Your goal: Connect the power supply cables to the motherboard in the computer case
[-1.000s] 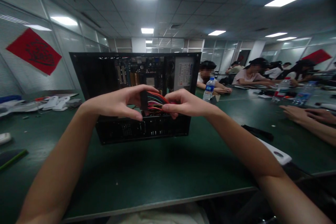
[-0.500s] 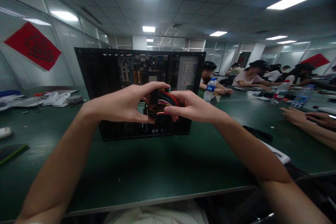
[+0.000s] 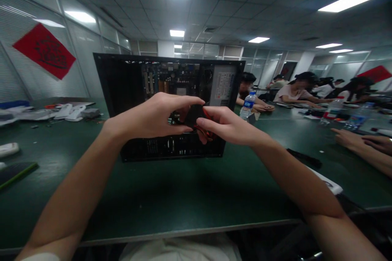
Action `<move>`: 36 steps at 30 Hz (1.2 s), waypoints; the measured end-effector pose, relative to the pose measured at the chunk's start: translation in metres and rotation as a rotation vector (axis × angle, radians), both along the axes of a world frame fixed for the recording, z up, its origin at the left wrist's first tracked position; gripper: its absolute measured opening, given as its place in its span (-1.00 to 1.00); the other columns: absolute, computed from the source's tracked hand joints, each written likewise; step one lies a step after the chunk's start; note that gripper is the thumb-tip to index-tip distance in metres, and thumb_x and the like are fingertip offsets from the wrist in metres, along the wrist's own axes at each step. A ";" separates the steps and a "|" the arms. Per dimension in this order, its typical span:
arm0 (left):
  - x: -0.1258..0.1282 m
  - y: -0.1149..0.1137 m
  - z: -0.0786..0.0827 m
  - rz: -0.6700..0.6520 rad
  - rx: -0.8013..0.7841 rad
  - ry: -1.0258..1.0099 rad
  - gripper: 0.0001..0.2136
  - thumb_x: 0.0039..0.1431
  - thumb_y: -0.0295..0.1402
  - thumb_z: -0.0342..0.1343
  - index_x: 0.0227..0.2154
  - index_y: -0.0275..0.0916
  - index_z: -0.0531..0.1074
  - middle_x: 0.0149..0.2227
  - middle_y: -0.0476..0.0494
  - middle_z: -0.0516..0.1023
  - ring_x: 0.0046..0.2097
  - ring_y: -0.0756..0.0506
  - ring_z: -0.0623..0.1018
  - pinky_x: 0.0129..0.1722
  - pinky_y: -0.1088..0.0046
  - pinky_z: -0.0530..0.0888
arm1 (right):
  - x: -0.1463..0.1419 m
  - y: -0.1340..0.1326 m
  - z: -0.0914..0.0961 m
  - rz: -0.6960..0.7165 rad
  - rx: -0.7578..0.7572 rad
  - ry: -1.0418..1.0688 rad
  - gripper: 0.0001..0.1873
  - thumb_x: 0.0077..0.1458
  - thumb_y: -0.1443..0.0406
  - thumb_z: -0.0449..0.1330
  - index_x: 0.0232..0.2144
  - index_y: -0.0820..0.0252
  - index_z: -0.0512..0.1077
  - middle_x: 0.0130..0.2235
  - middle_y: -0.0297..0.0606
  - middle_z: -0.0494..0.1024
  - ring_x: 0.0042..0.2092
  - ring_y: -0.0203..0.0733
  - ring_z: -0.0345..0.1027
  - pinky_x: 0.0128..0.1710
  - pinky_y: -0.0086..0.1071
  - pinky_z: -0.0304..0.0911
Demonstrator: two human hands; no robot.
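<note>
An open black computer case [image 3: 118,89] stands on the green table, its inside facing me. Its motherboard [image 3: 171,77] shows at the upper middle and a grey power supply [image 3: 222,79] at the upper right. In front of it my right hand [image 3: 225,124] pinches a bundle of cables [image 3: 208,133] with red and orange wires. My left hand [image 3: 153,116] curves its fingers and thumb around the black end [image 3: 194,115] of that bundle. The fingers partly hide this end, so its exact shape is unclear.
White and grey parts [image 3: 73,113] lie at the left, with a green-edged dark object [image 3: 18,174] nearer. A water bottle [image 3: 248,106] stands right of the case. Other people [image 3: 301,89] sit beyond, and another person's hands [image 3: 352,140] rest at the right edge.
The cable bundle has turned, so its black end now faces me and fewer coloured wires show. My left hand has moved right, closer to my right hand. The view has shifted slightly.
</note>
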State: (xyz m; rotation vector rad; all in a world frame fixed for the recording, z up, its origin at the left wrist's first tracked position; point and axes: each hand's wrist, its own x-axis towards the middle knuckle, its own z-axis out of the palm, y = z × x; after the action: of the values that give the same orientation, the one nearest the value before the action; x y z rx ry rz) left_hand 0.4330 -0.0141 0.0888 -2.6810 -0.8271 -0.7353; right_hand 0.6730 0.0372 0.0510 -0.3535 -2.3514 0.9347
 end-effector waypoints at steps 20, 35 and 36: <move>0.001 0.003 -0.004 -0.002 0.049 0.048 -0.43 0.18 -0.43 0.27 0.27 -0.21 0.40 0.08 -0.22 0.66 -0.01 -0.14 0.67 -0.02 0.41 0.56 | -0.005 0.007 -0.007 0.010 -0.092 0.038 -0.64 0.34 0.04 0.24 -0.20 0.26 0.46 -0.28 -0.20 0.65 -0.28 -0.19 0.56 -0.31 -0.38 0.44; 0.000 0.008 -0.003 0.029 0.006 0.091 -0.57 0.23 -0.15 0.33 0.11 -0.20 0.55 -0.22 -0.13 0.67 -0.26 -0.09 0.63 -0.27 0.44 0.46 | -0.010 0.010 -0.010 0.109 -0.198 -0.048 -0.57 0.25 -0.01 0.33 -0.17 0.26 0.45 -0.28 -0.21 0.66 -0.28 -0.22 0.57 -0.36 -0.42 0.43; 0.000 0.008 -0.003 0.030 0.016 0.094 -0.57 0.24 -0.14 0.33 0.11 -0.19 0.55 -0.22 -0.13 0.67 -0.26 -0.10 0.63 -0.26 0.43 0.46 | -0.010 0.010 -0.010 0.113 -0.200 -0.049 -0.57 0.24 -0.01 0.33 -0.18 0.26 0.45 -0.29 -0.22 0.66 -0.29 -0.22 0.58 -0.36 -0.42 0.44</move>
State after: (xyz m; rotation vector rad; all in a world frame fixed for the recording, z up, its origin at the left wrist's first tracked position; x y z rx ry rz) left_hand 0.4335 -0.0062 0.0857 -2.6599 -0.8327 -0.6013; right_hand 0.6631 0.0469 0.0409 -0.3277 -2.3480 1.2323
